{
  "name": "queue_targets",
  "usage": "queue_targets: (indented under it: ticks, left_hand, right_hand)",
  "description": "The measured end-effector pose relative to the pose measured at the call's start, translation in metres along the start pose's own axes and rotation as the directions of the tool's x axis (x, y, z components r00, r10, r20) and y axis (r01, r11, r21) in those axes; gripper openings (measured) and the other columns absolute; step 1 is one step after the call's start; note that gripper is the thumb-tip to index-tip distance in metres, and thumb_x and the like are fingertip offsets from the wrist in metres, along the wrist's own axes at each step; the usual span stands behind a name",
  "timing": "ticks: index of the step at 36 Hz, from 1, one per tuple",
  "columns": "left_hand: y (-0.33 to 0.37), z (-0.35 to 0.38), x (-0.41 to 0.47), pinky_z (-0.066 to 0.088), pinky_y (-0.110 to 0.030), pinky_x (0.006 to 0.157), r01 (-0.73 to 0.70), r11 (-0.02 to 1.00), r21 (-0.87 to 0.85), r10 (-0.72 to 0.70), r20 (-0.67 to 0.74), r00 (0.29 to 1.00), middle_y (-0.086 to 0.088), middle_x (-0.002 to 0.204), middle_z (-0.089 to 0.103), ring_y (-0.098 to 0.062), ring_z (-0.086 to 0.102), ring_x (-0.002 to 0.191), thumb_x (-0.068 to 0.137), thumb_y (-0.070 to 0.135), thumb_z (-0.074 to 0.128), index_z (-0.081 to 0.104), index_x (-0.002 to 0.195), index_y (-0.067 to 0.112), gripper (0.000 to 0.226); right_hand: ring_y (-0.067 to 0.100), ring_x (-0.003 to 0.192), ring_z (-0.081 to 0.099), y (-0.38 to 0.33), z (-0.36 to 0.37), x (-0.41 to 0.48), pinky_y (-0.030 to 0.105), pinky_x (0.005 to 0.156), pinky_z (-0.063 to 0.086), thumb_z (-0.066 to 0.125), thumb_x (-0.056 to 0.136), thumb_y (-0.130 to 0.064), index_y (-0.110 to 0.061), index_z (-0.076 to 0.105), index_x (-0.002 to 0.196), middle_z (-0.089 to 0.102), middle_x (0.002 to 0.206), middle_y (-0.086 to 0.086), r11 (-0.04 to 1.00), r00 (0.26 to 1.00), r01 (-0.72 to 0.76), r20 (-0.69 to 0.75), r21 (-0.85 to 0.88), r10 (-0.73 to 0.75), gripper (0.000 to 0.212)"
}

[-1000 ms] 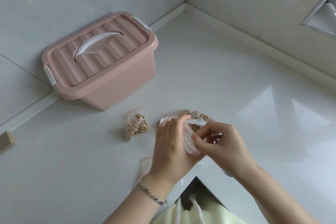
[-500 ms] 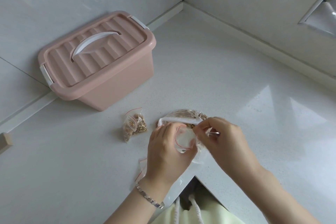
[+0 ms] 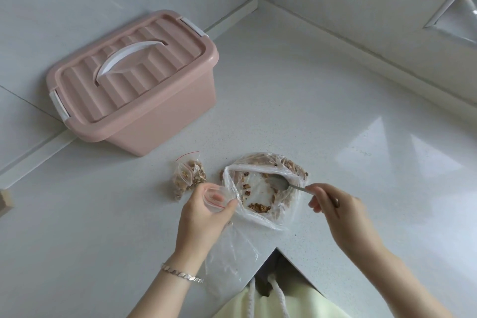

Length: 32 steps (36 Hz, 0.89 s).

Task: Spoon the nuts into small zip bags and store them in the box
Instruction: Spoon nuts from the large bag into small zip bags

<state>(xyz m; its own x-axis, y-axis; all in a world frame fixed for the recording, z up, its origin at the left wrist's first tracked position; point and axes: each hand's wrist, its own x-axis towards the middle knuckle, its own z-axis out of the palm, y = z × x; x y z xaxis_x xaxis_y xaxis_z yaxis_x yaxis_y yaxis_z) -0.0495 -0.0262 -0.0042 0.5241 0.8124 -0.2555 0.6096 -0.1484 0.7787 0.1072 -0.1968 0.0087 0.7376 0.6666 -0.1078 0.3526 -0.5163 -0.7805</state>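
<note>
meanwhile 1 filled zip bag (image 3: 189, 178) beside big bag (image 3: 260, 188) — nuts (image 3: 259, 206) inside.

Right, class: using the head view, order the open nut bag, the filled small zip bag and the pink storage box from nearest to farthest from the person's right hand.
1. Open nut bag, just left of the right hand, whose spoon reaches into it.
2. Filled small zip bag, further left.
3. Pink storage box, farthest, left and behind.
</note>
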Motion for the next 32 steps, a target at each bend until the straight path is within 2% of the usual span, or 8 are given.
queue_targets:
  ticks: [5,8,11,16,20,24,28,32]
  left_hand:
    - [0.004,-0.002,-0.003,0.039,-0.002,0.063,0.008,1.000,-0.026,-0.007,0.033,0.999,0.013,0.084,0.061,0.003,0.056,0.084,0.073,0.030,0.075,0.049,0.103,0.033,0.040]
    - [0.004,-0.002,-0.005,0.038,-0.005,0.065,0.004,0.999,-0.035,-0.003,0.035,0.999,0.014,0.085,0.061,0.002,0.055,0.087,0.073,0.031,0.074,0.046,0.107,0.035,0.045]
    - [0.004,-0.001,-0.005,0.036,-0.008,0.069,0.024,0.998,-0.059,-0.021,0.052,0.998,0.014,0.087,0.061,0.002,0.054,0.090,0.073,0.032,0.074,0.048,0.108,0.033,0.044]
    - [0.004,0.000,-0.004,0.035,-0.017,0.089,0.064,0.993,-0.101,-0.059,0.055,0.997,0.007,0.106,0.059,-0.008,0.051,0.107,0.073,0.029,0.074,0.052,0.116,0.027,0.048]
    - [0.006,-0.002,-0.004,0.034,-0.023,0.101,0.093,0.988,-0.121,-0.087,0.051,0.995,0.002,0.121,0.055,-0.009,0.047,0.117,0.074,0.027,0.074,0.048,0.128,0.023,0.060]
    - [0.005,-0.003,-0.004,0.033,-0.037,0.110,0.106,0.985,-0.140,-0.096,0.073,0.993,-0.004,0.129,0.053,-0.014,0.045,0.124,0.074,0.029,0.073,0.043,0.133,0.025,0.065]
    - [0.005,-0.002,-0.006,0.031,-0.027,0.108,0.099,0.986,-0.137,-0.088,0.086,0.992,-0.003,0.128,0.054,-0.012,0.044,0.124,0.078,0.026,0.070,0.045,0.131,0.026,0.059]
    - [0.007,0.000,-0.007,0.030,-0.019,0.099,0.084,0.987,-0.136,-0.073,0.084,0.994,0.003,0.123,0.057,-0.009,0.044,0.122,0.080,0.020,0.068,0.049,0.124,0.027,0.048]
  right_hand:
    - [0.000,0.074,0.058,0.014,0.020,0.004,0.006,0.072,0.043,0.049,0.092,-0.018,-0.010,0.067,0.105,0.061,0.083,-0.007,0.998,0.995,0.033,-0.096,-0.056,-0.038,0.023]
    - [0.012,0.079,0.059,0.017,0.029,0.008,0.013,0.073,0.042,0.049,0.092,-0.015,-0.008,0.066,0.109,0.060,0.089,-0.005,0.996,0.992,0.063,-0.109,-0.068,-0.071,0.025]
    - [0.015,0.078,0.058,0.019,0.038,0.014,0.016,0.071,0.041,0.049,0.090,-0.016,-0.006,0.066,0.110,0.060,0.090,-0.004,0.987,0.985,0.126,-0.102,-0.097,-0.136,0.029]
    - [0.016,0.084,0.059,0.028,0.050,0.024,0.024,0.076,0.044,0.055,0.089,-0.009,-0.005,0.065,0.112,0.066,0.093,0.002,0.975,0.982,0.172,-0.058,-0.141,-0.182,0.026]
    - [0.011,0.086,0.059,0.034,0.049,0.024,0.019,0.077,0.044,0.048,0.089,-0.024,-0.008,0.067,0.110,0.067,0.097,0.001,0.981,0.986,0.168,0.009,-0.100,-0.168,0.032]
    - [0.009,0.084,0.063,0.043,0.043,0.013,0.006,0.077,0.042,0.042,0.089,-0.039,-0.014,0.068,0.107,0.065,0.094,-0.010,0.979,0.978,0.190,0.102,-0.078,-0.182,0.041]
    - [-0.004,0.086,0.061,0.047,0.037,0.001,0.003,0.075,0.043,0.035,0.088,-0.059,-0.028,0.063,0.104,0.061,0.088,-0.024,0.992,0.991,0.117,0.058,0.053,-0.120,0.044]
    - [-0.013,0.083,0.058,0.054,0.033,-0.003,-0.001,0.072,0.041,0.050,0.091,-0.016,-0.022,0.064,0.101,0.063,0.082,-0.017,0.997,0.996,0.009,-0.092,0.077,-0.002,0.018]
